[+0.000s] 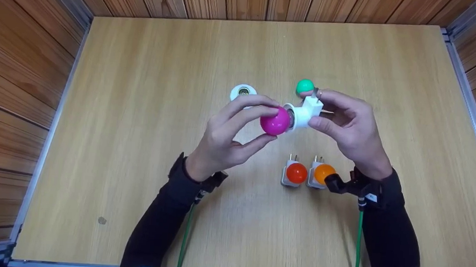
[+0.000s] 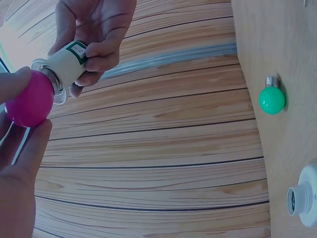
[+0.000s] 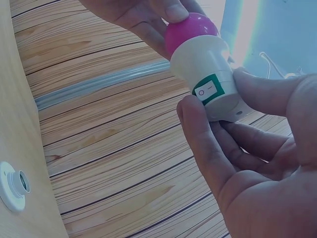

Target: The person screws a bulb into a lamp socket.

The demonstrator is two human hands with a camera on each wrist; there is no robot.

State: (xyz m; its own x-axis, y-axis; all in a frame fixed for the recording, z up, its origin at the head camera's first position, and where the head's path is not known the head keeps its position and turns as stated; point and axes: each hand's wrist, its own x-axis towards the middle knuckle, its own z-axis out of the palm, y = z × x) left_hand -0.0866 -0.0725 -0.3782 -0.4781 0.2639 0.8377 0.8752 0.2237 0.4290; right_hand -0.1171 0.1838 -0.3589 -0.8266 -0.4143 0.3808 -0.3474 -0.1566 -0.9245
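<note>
Above the table, my left hand pinches a round pink light bulb between thumb and fingers. My right hand grips a white plug-in lamp socket by its plug end, and the metal pins stick out toward the palm. The bulb's screw base sits at the mouth of the socket; in the left wrist view some metal of the base shows between bulb and socket. A rocker switch with a green surround is visible on the socket's side in the right wrist view.
A green bulb lies on the table behind the right hand. Beyond the left hand stands a round white lamp holder. Nearer me are two plug-in sockets, one with a red bulb, one with an orange bulb. Wood-panelled walls border the table.
</note>
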